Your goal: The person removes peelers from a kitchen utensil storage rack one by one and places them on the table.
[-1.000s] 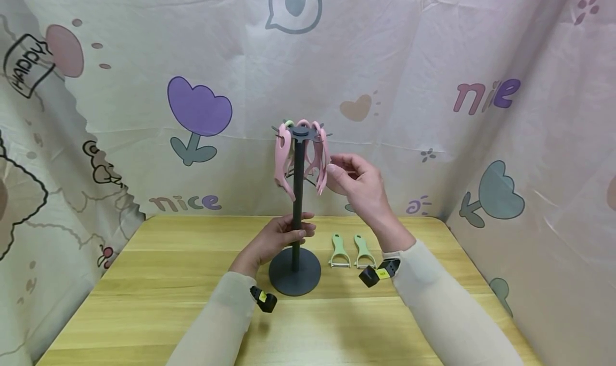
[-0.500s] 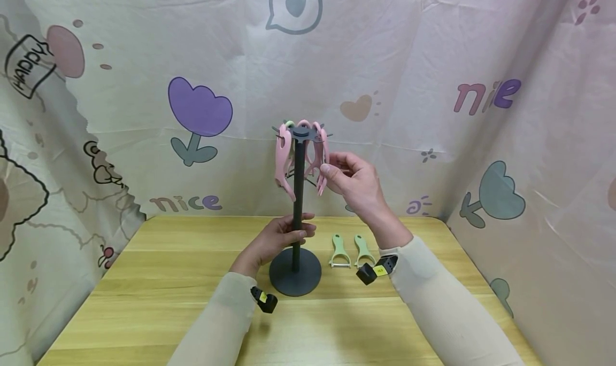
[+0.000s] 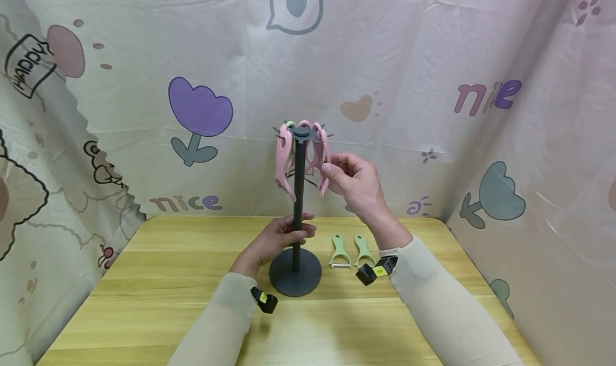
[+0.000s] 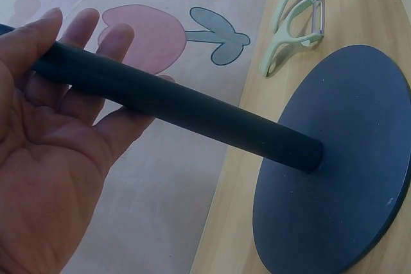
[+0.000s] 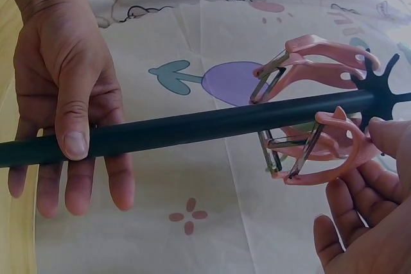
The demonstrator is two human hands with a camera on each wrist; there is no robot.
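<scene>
A dark stand (image 3: 298,195) rises from a round base, with peelers hanging from the hooks at its top. My left hand (image 3: 276,239) holds the pole low down, thumb in front and fingers behind, as the left wrist view shows up close. Up at the right side of the rack, my right hand (image 3: 358,183) pinches a pink peeler (image 3: 324,155) that hangs on its hook. Another pink peeler (image 3: 283,157) hangs at the left. More pink ones and a green peeler (image 3: 290,124) hang behind, partly hidden by the pole and each other.
Two green peelers (image 3: 339,252) lie side by side on the wooden table (image 3: 192,280), right of the stand's round base (image 3: 295,283). A printed cloth (image 3: 269,72) hangs behind the table and along both sides.
My right hand has moved slightly left, and its thumb now presses on the right-hand pink peeler. The left hand keeps the same hold on the pole.
</scene>
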